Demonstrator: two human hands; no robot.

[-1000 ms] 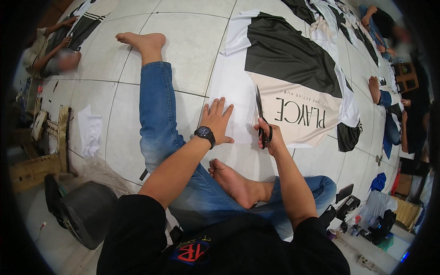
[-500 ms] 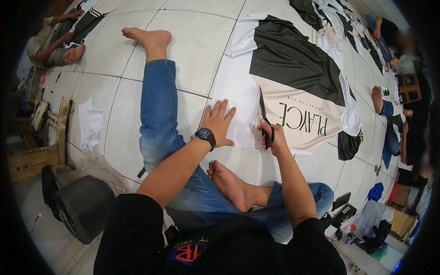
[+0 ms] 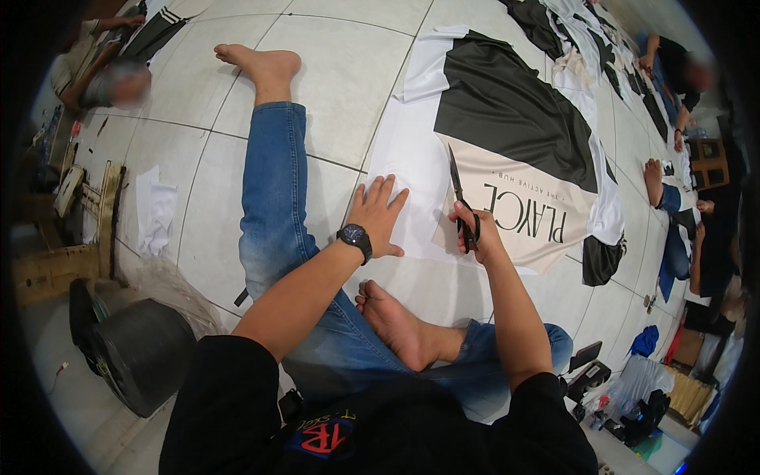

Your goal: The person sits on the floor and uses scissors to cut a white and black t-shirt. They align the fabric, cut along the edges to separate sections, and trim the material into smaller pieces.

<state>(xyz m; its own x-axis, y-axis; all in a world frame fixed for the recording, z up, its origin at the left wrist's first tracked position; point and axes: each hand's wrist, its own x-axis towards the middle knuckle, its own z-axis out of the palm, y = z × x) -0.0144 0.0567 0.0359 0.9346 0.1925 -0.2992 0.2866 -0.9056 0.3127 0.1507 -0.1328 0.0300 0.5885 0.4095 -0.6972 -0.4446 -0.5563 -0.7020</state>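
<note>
A printed fabric sheet [image 3: 511, 111] with black, beige and white areas lies spread on the tiled floor in front of me. My left hand [image 3: 378, 212], wearing a black watch [image 3: 354, 235], rests flat with fingers spread on the white strip [image 3: 412, 170] along its left side. In my right hand [image 3: 481, 236] is a pair of black scissors [image 3: 457, 176], with my fingers through the handles. The blades point away from me over the beige area, near its border with the white. They look nearly closed, and whether they touch the cloth I cannot tell.
My outstretched leg [image 3: 273, 182] lies left of the cloth, and my bent leg's foot [image 3: 396, 328] is close below it. More garments [image 3: 586, 47] lie at the far right, near other people. A white cloth scrap [image 3: 157, 210] and a dark rounded object [image 3: 150, 356] are at left.
My hands and the scissors hold nearly the same place. The view has shifted slightly. At the far left, another person has bent forward over dark cloth.
</note>
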